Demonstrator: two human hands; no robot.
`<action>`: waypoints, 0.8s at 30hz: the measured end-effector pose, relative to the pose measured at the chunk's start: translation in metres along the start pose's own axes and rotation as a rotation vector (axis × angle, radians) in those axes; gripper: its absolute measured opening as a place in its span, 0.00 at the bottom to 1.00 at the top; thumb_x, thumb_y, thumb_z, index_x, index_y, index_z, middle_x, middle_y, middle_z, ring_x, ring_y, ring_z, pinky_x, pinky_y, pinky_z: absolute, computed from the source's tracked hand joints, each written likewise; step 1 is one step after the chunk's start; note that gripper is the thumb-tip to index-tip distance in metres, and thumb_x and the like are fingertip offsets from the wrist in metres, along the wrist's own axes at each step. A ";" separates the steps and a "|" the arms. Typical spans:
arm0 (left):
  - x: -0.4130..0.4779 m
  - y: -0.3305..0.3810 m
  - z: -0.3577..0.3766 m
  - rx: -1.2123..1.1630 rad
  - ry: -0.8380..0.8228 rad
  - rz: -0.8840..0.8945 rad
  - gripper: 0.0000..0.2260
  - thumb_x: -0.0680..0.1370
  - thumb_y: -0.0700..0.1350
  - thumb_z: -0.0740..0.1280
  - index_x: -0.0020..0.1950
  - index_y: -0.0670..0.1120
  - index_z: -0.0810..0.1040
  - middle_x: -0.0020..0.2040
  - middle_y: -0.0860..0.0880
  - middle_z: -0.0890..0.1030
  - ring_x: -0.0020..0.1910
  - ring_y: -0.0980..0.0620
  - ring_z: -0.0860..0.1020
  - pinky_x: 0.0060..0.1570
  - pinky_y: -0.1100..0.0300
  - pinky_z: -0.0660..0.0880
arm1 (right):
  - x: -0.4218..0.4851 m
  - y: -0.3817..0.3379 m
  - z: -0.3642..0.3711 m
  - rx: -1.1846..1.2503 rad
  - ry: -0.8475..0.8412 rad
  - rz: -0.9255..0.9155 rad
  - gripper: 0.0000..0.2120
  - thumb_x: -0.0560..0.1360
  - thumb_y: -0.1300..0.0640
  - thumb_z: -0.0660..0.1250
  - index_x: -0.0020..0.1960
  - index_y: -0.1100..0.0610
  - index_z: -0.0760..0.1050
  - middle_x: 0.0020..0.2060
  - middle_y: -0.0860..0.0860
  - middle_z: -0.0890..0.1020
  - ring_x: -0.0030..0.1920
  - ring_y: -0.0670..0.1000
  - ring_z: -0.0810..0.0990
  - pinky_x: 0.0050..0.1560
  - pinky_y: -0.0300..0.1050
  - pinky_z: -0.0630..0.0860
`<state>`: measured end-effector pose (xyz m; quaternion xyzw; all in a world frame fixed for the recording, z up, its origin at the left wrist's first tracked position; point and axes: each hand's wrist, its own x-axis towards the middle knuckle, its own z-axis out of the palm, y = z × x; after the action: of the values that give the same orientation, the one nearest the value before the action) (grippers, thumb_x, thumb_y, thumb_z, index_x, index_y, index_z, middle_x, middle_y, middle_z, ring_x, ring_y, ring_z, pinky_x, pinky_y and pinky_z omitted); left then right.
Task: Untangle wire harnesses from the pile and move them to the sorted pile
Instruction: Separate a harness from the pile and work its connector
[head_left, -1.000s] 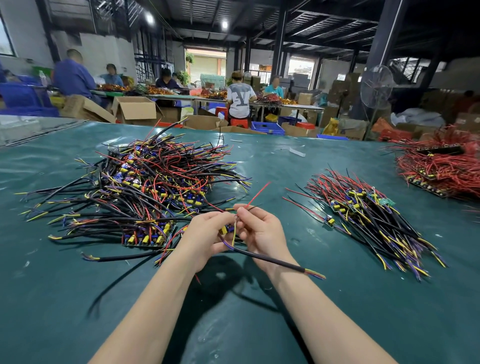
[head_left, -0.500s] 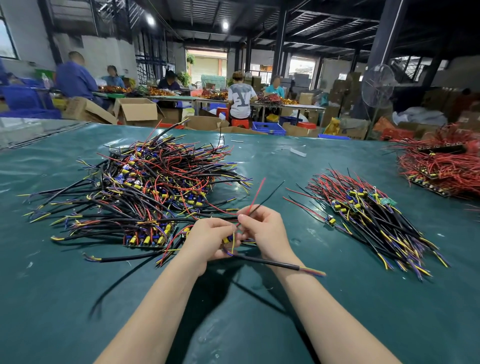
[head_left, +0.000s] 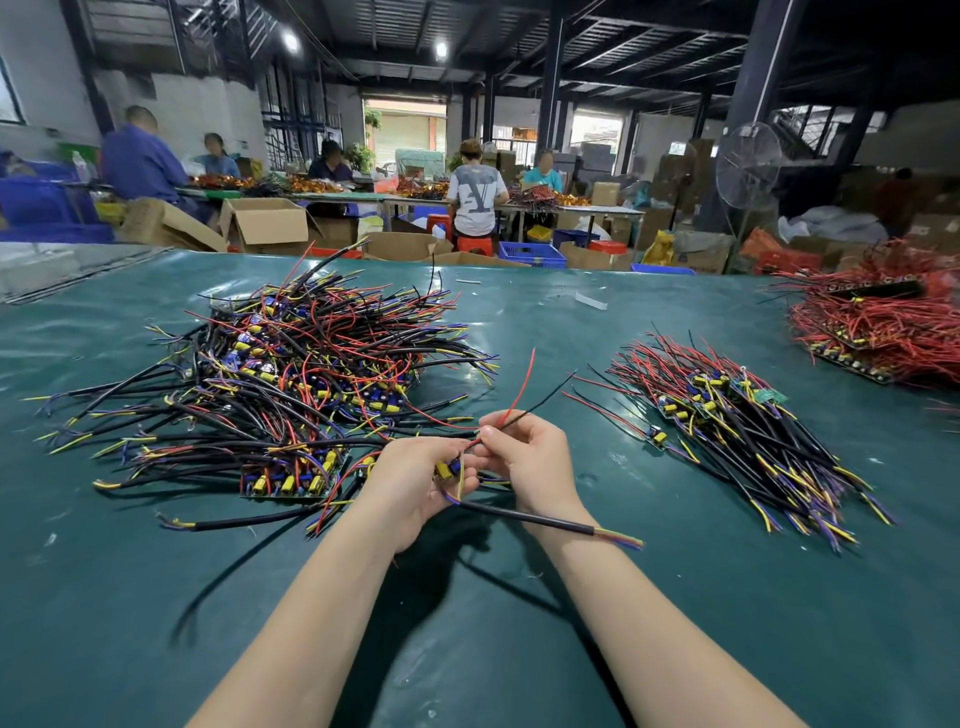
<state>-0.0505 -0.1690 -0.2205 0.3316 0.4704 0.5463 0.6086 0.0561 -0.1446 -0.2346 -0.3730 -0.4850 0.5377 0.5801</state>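
Inspecting the green-covered table (head_left: 156, 597), found one wire harness (head_left: 524, 517) held up between both hands, just at the front edge of the tangled pile (head_left: 291, 384) and well apart from the sorted pile (head_left: 737, 431) to the right. Noted the left hand (head_left: 410, 483) curled round the harness's small board end (yellow parts showing between the fingers). Noted the right hand (head_left: 535, 462) pinching its thin red and black leads, both rising up and to the right past the fingertips. Saw its thick black cable crossing the right wrist and ending in bare coloured strands. Logged a third, mostly red heap (head_left: 878, 322) at the far right edge.
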 end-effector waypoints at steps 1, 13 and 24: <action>0.000 0.000 0.001 0.030 0.017 -0.008 0.10 0.77 0.32 0.58 0.39 0.36 0.76 0.22 0.48 0.76 0.19 0.57 0.73 0.21 0.68 0.72 | 0.000 -0.001 0.000 0.034 -0.004 0.009 0.12 0.74 0.74 0.60 0.37 0.62 0.72 0.21 0.49 0.76 0.21 0.44 0.77 0.26 0.34 0.76; 0.002 -0.008 -0.006 0.118 0.034 0.088 0.10 0.77 0.32 0.61 0.39 0.40 0.77 0.23 0.50 0.78 0.21 0.58 0.75 0.23 0.69 0.72 | -0.002 -0.001 -0.001 0.118 -0.029 0.117 0.09 0.75 0.69 0.62 0.37 0.61 0.74 0.23 0.49 0.77 0.24 0.43 0.76 0.28 0.34 0.76; 0.001 -0.015 0.000 0.168 -0.059 0.045 0.08 0.78 0.37 0.62 0.42 0.44 0.78 0.30 0.53 0.82 0.28 0.58 0.80 0.27 0.65 0.77 | 0.003 0.000 -0.007 0.148 0.151 0.129 0.12 0.74 0.75 0.60 0.36 0.64 0.74 0.20 0.50 0.77 0.20 0.45 0.76 0.26 0.34 0.76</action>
<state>-0.0455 -0.1713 -0.2348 0.4077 0.4888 0.5086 0.5798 0.0625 -0.1408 -0.2360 -0.3990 -0.3740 0.5785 0.6052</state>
